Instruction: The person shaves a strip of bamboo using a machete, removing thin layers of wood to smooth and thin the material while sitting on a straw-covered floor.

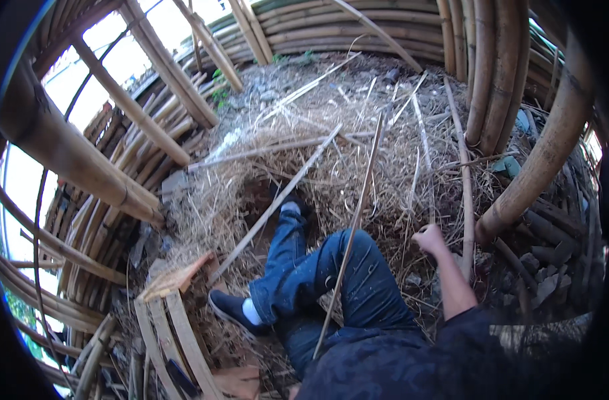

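My right hand (430, 239) is closed in a fist, out to the right of my bent knee. A pale thin bamboo strip (424, 153) runs down to the top of this fist. Whether the fingers grip it or anything else, I cannot make out. Of my left hand, at most a small patch of skin (294, 391) shows at the lower edge; its fingers are hidden. A long bamboo strip (358, 217) slants across my raised knee in blue jeans (371, 280). Another flat strip (278, 203) lies slantwise over my lower leg, near my dark shoe (234, 312).
Bamboo shavings (358, 173) heap on the ground ahead. Slatted wood (174, 327) stands at lower left, with a dark phone-like object (181, 379) on it. Thick bamboo posts (551, 153) rise at right and left. Stacked bamboo poles (358, 30) line the back.
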